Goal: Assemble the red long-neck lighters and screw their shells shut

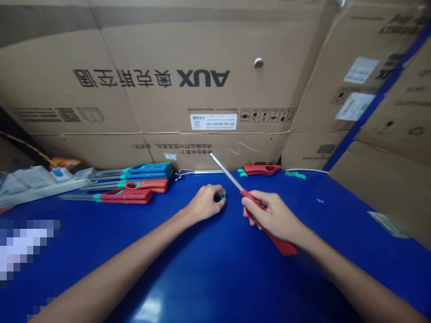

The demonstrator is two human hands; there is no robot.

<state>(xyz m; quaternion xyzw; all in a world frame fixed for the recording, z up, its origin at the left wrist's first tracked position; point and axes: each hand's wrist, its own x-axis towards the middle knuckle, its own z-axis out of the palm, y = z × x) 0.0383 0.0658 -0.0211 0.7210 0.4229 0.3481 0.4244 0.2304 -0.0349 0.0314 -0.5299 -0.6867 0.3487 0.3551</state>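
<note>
My right hand (pixel 271 213) is wrapped round the handle of a red long-necked lighter (pixel 281 244). Its silver metal tube (pixel 227 172) points up and to the left, toward the cardboard. To the left of it, my left hand (pixel 207 202) pinches a small green ring-shaped piece (pixel 222 196) between thumb and fingers, just above the blue table. The green piece and the lighter are apart. Part of the lighter's handle is hidden behind my right fingers.
Stacked lighters in blue (pixel 148 169), orange (pixel 148 185) and red (pixel 126 196) lie at the left. A red lighter body (pixel 261 169) and green pieces (pixel 295 175) lie by the cardboard wall (pixel 151 40). A white power strip (pixel 43 190) is far left; a clear plastic bag (pixel 387 224) lies right.
</note>
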